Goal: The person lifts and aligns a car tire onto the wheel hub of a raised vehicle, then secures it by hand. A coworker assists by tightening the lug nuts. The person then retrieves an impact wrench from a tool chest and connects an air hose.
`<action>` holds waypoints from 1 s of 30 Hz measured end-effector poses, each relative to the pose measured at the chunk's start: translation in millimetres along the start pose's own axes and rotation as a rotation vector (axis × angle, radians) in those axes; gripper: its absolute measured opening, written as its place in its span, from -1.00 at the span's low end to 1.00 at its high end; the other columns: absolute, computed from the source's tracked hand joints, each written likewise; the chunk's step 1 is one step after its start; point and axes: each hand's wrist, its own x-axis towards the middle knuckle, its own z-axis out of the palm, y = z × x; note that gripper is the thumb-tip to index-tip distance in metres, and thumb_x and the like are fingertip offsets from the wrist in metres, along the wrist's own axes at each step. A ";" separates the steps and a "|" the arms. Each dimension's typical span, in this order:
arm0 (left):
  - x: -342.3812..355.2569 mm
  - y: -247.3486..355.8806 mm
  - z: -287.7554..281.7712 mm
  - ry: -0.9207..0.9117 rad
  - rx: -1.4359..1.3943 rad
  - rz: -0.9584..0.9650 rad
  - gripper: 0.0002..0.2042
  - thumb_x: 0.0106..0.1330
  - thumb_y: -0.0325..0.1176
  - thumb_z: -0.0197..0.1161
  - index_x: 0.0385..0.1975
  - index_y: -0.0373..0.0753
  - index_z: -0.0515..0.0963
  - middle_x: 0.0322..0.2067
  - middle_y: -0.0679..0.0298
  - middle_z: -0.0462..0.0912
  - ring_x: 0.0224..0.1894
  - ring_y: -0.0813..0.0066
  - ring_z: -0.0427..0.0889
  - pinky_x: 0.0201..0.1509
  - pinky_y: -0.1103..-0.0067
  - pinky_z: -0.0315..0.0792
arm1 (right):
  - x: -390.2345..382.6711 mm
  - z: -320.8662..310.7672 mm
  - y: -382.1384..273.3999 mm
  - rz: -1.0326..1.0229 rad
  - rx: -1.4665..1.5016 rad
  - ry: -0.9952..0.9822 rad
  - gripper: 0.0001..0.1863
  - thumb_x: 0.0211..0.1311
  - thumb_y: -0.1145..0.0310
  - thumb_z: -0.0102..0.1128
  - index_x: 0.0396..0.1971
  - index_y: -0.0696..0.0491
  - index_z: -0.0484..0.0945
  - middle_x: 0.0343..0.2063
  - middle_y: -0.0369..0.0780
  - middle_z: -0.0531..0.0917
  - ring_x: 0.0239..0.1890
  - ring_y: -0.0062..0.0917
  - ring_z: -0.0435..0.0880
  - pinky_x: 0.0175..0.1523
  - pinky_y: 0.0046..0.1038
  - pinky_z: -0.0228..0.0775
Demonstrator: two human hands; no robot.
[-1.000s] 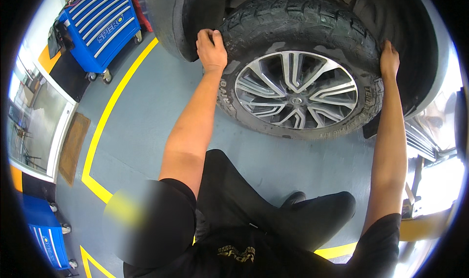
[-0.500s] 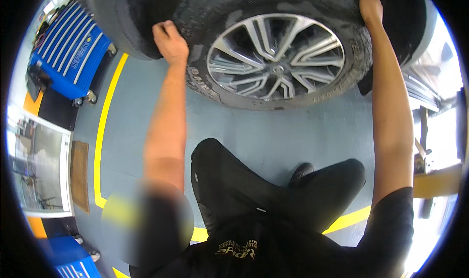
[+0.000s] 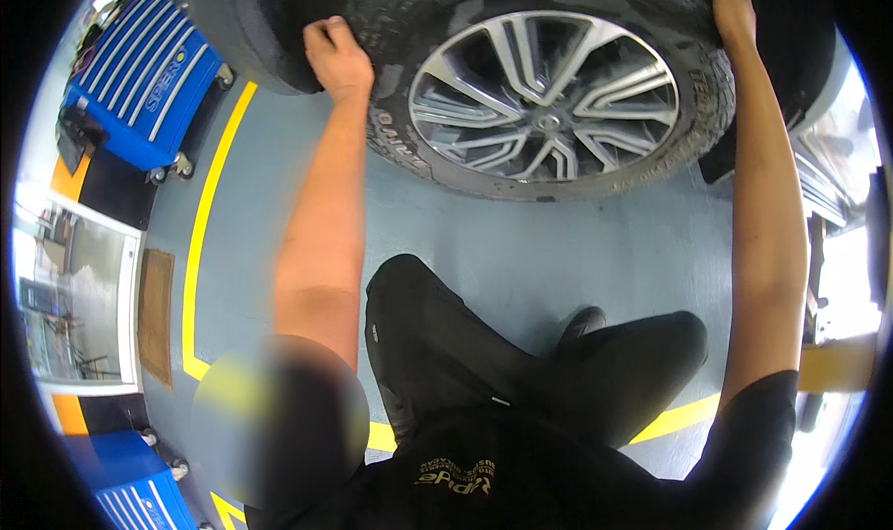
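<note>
Fingers of the left hand and right hand curl closed around the tyre; 2 blue tool cabinets shut.

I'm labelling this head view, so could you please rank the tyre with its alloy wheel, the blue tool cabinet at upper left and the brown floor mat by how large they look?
1. Tyre with alloy wheel, clearly largest, though nearest the camera.
2. Blue tool cabinet.
3. Brown floor mat, though rim distortion makes its gap to the cabinet unsure.
</note>
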 end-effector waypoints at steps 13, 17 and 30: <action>5.0 3.5 -16.6 0.006 0.086 -0.037 -0.73 0.38 -0.16 0.06 -0.28 -0.28 0.42 -0.24 0.09 0.52 -0.09 0.00 0.47 0.02 0.20 0.30 | 11.6 17.5 -8.7 0.129 -0.046 -0.065 -0.36 0.26 -0.16 -0.09 -0.03 0.10 0.64 0.03 0.07 0.60 0.19 -0.11 0.51 0.27 -0.28 0.24; 4.2 9.7 -14.9 -0.017 0.065 -0.058 -0.73 0.38 -0.16 0.06 -0.26 -0.28 0.42 -0.21 0.11 0.52 -0.07 0.02 0.46 0.04 0.21 0.29 | 9.4 8.6 -11.2 0.110 -0.044 -0.064 -0.40 0.28 -0.13 -0.09 -0.12 0.09 0.67 -0.06 0.02 0.66 0.11 -0.13 0.56 0.22 -0.29 0.28; 7.0 10.3 -16.5 -0.051 0.096 -0.007 -0.74 0.39 -0.17 0.05 -0.25 -0.27 0.41 -0.22 0.10 0.51 -0.09 -0.05 0.47 -0.02 0.13 0.30 | 5.7 9.3 -12.7 0.132 -0.014 -0.033 -0.44 0.29 -0.05 -0.04 0.00 0.10 0.62 -0.04 0.04 0.65 0.13 -0.15 0.57 0.22 -0.32 0.30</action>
